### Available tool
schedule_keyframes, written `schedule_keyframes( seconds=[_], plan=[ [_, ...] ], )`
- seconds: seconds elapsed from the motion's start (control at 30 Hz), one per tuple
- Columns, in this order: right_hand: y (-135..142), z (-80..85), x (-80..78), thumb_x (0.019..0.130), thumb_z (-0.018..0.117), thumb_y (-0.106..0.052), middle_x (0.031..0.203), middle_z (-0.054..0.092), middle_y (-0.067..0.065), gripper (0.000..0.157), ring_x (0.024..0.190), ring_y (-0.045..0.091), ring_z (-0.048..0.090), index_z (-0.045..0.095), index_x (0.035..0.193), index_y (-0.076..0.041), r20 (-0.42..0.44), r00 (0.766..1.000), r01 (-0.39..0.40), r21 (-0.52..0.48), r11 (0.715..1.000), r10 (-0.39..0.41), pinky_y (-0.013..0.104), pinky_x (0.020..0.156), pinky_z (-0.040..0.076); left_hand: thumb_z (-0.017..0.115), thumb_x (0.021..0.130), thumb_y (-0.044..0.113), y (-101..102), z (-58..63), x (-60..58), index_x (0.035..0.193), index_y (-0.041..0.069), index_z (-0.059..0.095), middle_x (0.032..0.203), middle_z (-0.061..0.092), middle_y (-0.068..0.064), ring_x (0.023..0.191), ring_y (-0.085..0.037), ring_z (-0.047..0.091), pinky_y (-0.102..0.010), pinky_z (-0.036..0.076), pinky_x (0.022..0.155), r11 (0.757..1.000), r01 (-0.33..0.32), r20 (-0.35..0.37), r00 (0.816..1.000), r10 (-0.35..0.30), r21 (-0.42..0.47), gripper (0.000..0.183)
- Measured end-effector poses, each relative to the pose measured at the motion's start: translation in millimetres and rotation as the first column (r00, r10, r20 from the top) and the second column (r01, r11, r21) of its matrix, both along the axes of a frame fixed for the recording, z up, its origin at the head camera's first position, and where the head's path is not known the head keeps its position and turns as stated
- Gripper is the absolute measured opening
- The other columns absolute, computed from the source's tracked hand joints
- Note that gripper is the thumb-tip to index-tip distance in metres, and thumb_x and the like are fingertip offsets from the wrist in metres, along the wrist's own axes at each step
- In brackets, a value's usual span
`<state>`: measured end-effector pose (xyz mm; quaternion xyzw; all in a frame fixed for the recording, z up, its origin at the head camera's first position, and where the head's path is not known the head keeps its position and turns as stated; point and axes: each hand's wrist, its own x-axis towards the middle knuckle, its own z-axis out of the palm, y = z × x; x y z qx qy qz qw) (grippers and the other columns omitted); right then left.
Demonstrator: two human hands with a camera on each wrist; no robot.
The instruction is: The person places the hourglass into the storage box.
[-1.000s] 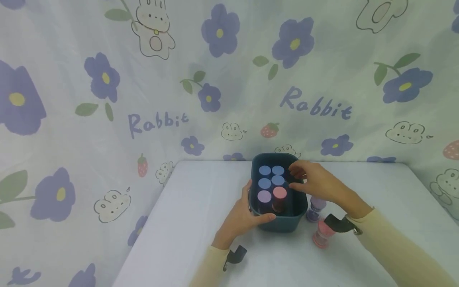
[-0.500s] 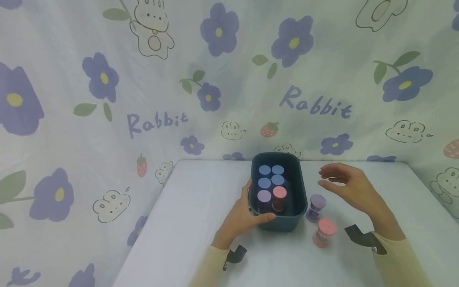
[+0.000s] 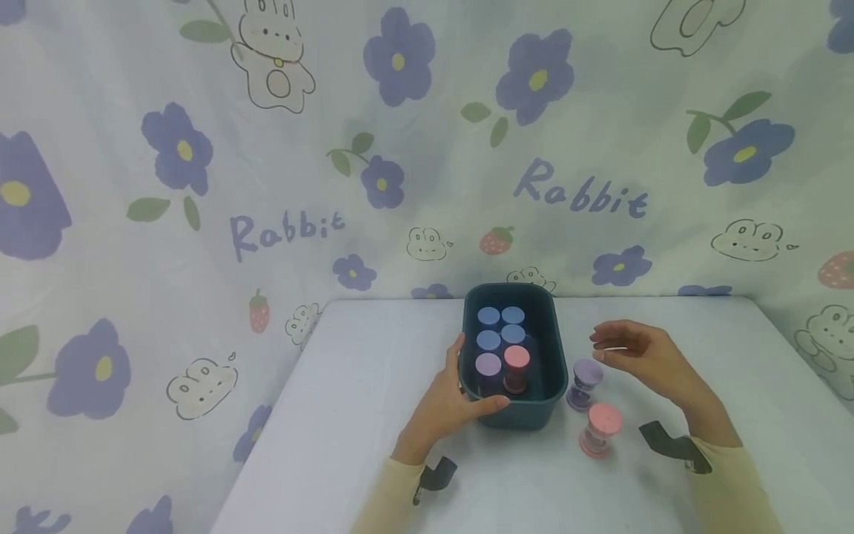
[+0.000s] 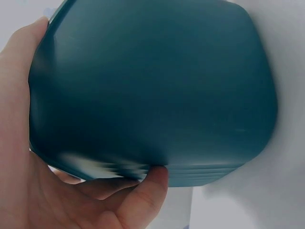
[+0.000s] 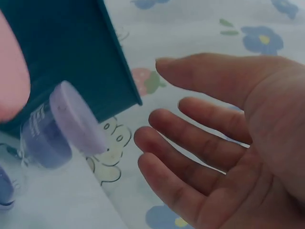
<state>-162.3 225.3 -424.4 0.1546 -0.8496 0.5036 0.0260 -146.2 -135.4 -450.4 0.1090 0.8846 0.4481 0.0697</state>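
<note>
A dark teal plastic bin [image 3: 520, 417] stands on the white table. My left hand [image 3: 443, 400] grips its near-left corner, thumb on the near rim; the left wrist view shows the fingers [image 4: 147, 195] bent against the wall. Inside, upright, are several blue-topped sand timers [image 3: 488, 340], one purple-topped sand timer [image 3: 488, 365] and one pink sand timer [image 3: 517, 367]. To the right of the bin stand a purple sand timer [image 3: 585, 384] and, nearer, a pink sand timer [image 3: 600, 430]. My right hand [image 3: 640, 354] hovers beside the purple one, fingers loosely bent, holding nothing.
A white cloth backdrop [image 3: 414, 133] with purple flowers and rabbits hangs behind the table [image 3: 360, 415] and along its left side. The bin stands close to the table's back edge.
My right hand has drawn back from over the bin's right side to the right, then dropped slightly towards the purple sand timer. My left hand keeps its grip on the bin.
</note>
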Motion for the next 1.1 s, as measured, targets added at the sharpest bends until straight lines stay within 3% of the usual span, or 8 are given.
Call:
schedule_keyframes(
  seconds=[0.23, 0.43, 0.7, 0.97, 1.1],
  plan=[
    [6, -18.8, -5.3, 0.094, 0.077, -0.024, 0.124, 0.072, 0.006, 0.048, 0.108, -0.004, 0.068, 0.06, 0.137, -0.007, 0.105, 0.991, -0.08, -0.031, 0.996, 0.083, 0.018, 0.088, 0.059, 0.082, 0.071, 0.073, 1, -1.4, -0.1, 0.165, 0.038, 0.002, 0.168, 0.037, -0.002, 0.15, -0.029, 0.045, -0.065, 0.041, 0.117, 1.0, -0.002, 0.015, 1.0, 0.002, 0.004, 0.128],
    [9, -27.8, -6.8, 0.094, 0.076, -0.017, 0.131, 0.066, 0.028, 0.051, 0.109, -0.007, 0.067, 0.058, 0.139, -0.001, 0.124, 0.978, -0.159, -0.065, 0.985, 0.166, 0.019, 0.087, 0.06, 0.082, 0.071, 0.072, 1, -1.1, 0.2, 0.165, 0.039, 0.002, 0.168, 0.036, 0.0, 0.15, -0.028, 0.044, -0.066, 0.04, 0.117, 1.0, 0.007, 0.009, 1.0, -0.007, 0.012, 0.127],
    [11, -30.5, -9.9, 0.092, 0.079, -0.02, 0.136, 0.065, 0.023, 0.055, 0.11, -0.008, 0.063, 0.059, 0.138, 0.0, 0.18, 0.967, -0.183, -0.013, 0.983, 0.182, 0.017, 0.089, 0.058, 0.082, 0.072, 0.072, 0, -1.8, 0.2, 0.164, 0.04, 0.001, 0.167, 0.038, 0.0, 0.149, -0.028, 0.045, -0.066, 0.041, 0.117, 1.0, 0.002, 0.005, 1.0, -0.002, 0.012, 0.127],
    [9, -37.7, -14.5, 0.089, 0.081, -0.021, 0.134, 0.067, 0.02, 0.052, 0.116, 0.016, 0.067, 0.062, 0.134, -0.003, 0.245, 0.948, -0.206, -0.008, 0.979, 0.201, 0.02, 0.089, 0.058, 0.082, 0.072, 0.072, 0, -1.4, -0.5, 0.165, 0.039, 0.001, 0.167, 0.039, -0.001, 0.148, -0.028, 0.046, -0.066, 0.041, 0.117, 1.0, 0.0, 0.003, 1.0, 0.0, 0.012, 0.127],
    [8, -40.5, -15.2, 0.089, 0.082, -0.019, 0.13, 0.067, 0.022, 0.051, 0.112, 0.01, 0.068, 0.061, 0.132, -0.002, 0.249, 0.94, -0.229, -0.041, 0.973, 0.232, 0.022, 0.088, 0.06, 0.082, 0.072, 0.072, 1, -1.3, -0.5, 0.165, 0.038, 0.002, 0.167, 0.038, 0.0, 0.149, -0.028, 0.045, -0.065, 0.041, 0.117, 1.0, 0.002, 0.003, 1.0, -0.002, 0.012, 0.127]
  ],
)
